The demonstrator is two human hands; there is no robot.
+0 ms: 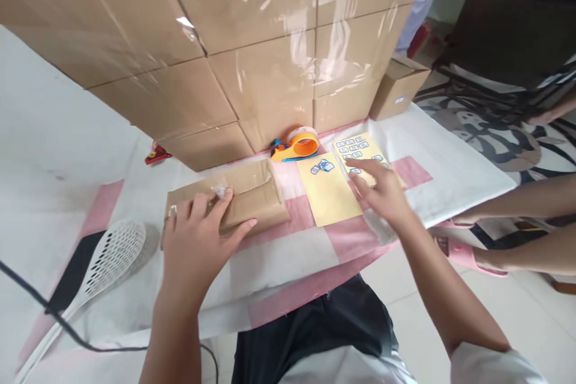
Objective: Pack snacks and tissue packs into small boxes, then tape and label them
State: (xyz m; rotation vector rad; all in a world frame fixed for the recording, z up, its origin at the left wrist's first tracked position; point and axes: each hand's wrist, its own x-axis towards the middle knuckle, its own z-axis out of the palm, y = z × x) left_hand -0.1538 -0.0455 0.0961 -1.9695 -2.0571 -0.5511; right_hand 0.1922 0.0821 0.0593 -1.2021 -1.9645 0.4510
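Observation:
My left hand (pixel 202 231) rests with spread fingers on a flat brown cardboard box (pixel 256 198), whose top has clear tape on it. Over a yellow sheet of stickers (pixel 364 143) my right hand (pixel 380 189) reaches with thumb and forefinger apart; whether the fingertips touch the paper I cannot tell. Part of that sheet is hidden under the hand. Between the hands lies a second yellow sheet (pixel 333 198) with a few blue-and-white stickers near its top. Behind it stands an orange tape dispenser (pixel 297 147) with a blue pen-like item beside it.
A tall stack of taped cardboard boxes (pixel 270 78) rises at the table's back. One small box (pixel 398 87) stands at the right corner. A white slotted ladle-like racket (pixel 117 255) and a black cable (pixel 67 327) lie left. Another person's legs (pixel 517 231) are at the right.

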